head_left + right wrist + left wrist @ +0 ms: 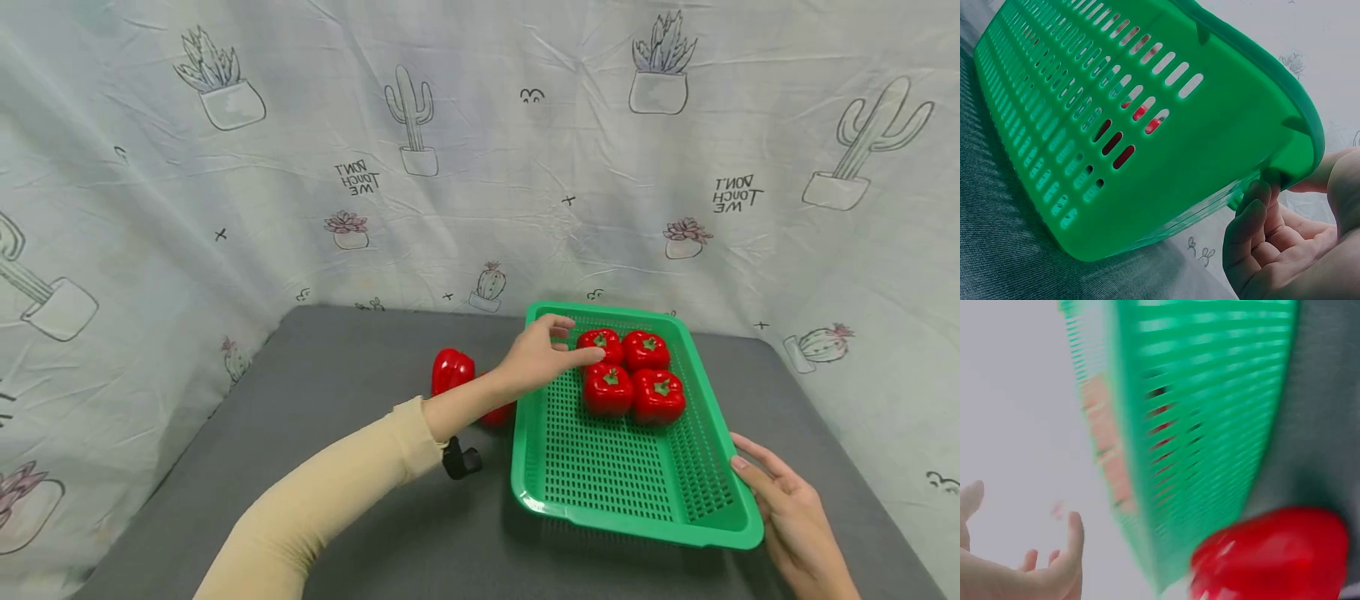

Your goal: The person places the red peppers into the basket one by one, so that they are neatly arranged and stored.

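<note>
A green plastic basket (607, 523) with slotted walls stands on the dark table, and several red bell peppers (658, 397) sit together toward its far side. Above its left rim is my left hand (543, 354), thumb and fingers spread apart and nothing between them. The thumb overlaps a pepper inside in the head view. My right hand (798, 517) grips the basket's right rim near the front corner; in the right wrist view the fingers (1254, 215) curl under the rim. Left of the basket, two more red bell peppers (453, 370) lie on the table, one partly hidden by my left forearm.
The dark grey table (360, 350) extends left and in front of the basket. A pale curtain (480, 167) printed with potted cacti hangs behind and at both sides. On my left wrist is a small black camera (460, 461).
</note>
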The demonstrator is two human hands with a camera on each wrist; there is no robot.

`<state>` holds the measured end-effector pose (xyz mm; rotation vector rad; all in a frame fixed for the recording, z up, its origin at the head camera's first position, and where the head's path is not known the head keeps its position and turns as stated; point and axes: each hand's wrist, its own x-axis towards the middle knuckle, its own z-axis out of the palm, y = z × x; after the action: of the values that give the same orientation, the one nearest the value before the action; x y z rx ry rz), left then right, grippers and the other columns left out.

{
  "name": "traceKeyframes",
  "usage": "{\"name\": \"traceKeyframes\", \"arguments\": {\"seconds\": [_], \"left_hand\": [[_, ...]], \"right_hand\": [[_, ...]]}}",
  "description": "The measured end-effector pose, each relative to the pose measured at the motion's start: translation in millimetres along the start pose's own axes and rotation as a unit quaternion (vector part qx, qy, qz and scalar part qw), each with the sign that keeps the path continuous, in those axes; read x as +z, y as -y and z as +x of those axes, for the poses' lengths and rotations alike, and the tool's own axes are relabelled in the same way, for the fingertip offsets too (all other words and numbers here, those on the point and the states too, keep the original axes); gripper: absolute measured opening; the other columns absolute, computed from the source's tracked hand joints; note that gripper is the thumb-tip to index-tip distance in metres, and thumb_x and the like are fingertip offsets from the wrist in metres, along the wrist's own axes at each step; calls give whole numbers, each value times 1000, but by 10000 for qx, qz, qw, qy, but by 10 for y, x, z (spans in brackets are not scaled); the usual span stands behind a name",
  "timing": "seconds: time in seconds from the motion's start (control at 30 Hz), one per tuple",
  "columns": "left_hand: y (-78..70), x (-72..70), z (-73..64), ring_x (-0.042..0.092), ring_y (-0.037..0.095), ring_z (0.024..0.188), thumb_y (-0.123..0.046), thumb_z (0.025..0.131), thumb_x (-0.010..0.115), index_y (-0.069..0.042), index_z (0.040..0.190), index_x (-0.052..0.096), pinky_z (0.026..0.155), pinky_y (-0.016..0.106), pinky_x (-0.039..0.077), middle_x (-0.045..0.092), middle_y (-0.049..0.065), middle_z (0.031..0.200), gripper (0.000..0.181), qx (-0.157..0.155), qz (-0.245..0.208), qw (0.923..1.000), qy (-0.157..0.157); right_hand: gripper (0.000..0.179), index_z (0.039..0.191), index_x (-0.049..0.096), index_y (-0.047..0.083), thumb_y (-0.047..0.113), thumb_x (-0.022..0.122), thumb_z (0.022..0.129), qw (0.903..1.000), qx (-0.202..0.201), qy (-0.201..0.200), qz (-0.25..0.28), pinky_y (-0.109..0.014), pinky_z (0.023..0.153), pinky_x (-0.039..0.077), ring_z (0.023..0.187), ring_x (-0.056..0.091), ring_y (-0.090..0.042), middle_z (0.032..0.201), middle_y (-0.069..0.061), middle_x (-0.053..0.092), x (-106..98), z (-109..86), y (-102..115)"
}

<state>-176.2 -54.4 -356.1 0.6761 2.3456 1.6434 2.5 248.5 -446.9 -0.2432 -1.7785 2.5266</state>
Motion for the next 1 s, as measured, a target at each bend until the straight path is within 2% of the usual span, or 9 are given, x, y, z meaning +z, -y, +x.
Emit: {"name": "traceKeyframes", "arguments": {"seconds": [0.1, 0.2, 0.3, 0.4, 0.57, 0.7, 0.77, 0.83, 1.0], "left_hand": [[-70, -368, -207, 54, 19, 119, -44, 89, 71, -17, 135, 53, 89, 38, 50, 52, -1, 132, 56, 316, 29, 9989, -349], [-11, -699, -430, 53, 20, 120, -40, 92, 70, -18, 135, 54, 93, 42, 48, 52, -1, 133, 51, 568, 180, 9924, -1080], [162, -944, -612, 51, 24, 121, -35, 92, 70, -14, 134, 54, 96, 46, 45, 53, 0, 134, 50, 512, 230, 9821, -1800], [401, -1098, -719, 50, 28, 123, -34, 92, 70, -10, 135, 52, 97, 48, 43, 52, 4, 134, 52, 208, 334, 9745, -2207], [745, -1202, -739, 47, 30, 125, -35, 92, 70, -8, 138, 49, 97, 49, 44, 50, 7, 137, 56, -387, 435, 9719, -2281], [960, -1202, -647, 48, 30, 126, -37, 92, 70, -9, 141, 46, 98, 49, 44, 50, 11, 138, 61, -617, 344, 9760, -2061], [1045, -1195, -591, 48, 32, 127, -38, 92, 70, -8, 143, 44, 99, 49, 43, 49, 14, 139, 65, -667, 285, 9794, -1885], [1116, -1197, -539, 47, 34, 128, -38, 92, 70, -7, 144, 43, 100, 50, 43, 48, 17, 140, 66, -665, 251, 9818, -1763], [1306, -1240, -457, 48, 36, 127, -35, 95, 66, -4, 144, 41, 96, 51, 45, 47, 20, 140, 63, -676, 106, 9814, -1794]], "right_hand": [[33, 130, 63, 25, 9, 55, 102, 9999, 7, -52, -103, -32, 71, 57, 92, 67, -11, 112, 1, 69, -5, 5, -8], [34, 132, 62, 25, 10, 55, 102, 9996, -28, -131, -250, -29, 74, 56, 96, 64, -7, 116, 7, 64, -15, 10, -3], [34, 132, 62, 25, 10, 55, 102, 9995, -74, -134, -279, -27, 75, 55, 99, 62, -6, 118, 9, 62, -22, 10, 4], [34, 130, 63, 24, 8, 55, 102, 9998, -106, -65, -152, -30, 73, 56, 95, 66, -10, 113, 4, 67, -14, 10, 5], [33, 129, 64, 25, 9, 55, 102, 9998, -40, -92, -158, -28, 67, 56, 75, 64, -8, 83, 4, 68, 11, 5, 10], [34, 130, 64, 25, 8, 55, 102, 9999, 7, -72, -128, -28, 66, 56, 73, 64, -8, 82, 2, 68, 13, -9, 10], [34, 131, 63, 24, 8, 54, 102, 10000, -3, -32, -94, -29, 69, 56, 82, 66, -9, 97, 0, 71, 3, -20, 18], [35, 132, 63, 24, 8, 54, 102, 9999, -7, -63, -115, -28, 69, 56, 79, 65, -8, 91, 2, 70, 1, -26, 23], [35, 132, 63, 23, 8, 54, 102, 9999, -22, -92, -120, -26, 67, 55, 73, 61, -6, 89, 6, 67, 25, -15, 17]]}}
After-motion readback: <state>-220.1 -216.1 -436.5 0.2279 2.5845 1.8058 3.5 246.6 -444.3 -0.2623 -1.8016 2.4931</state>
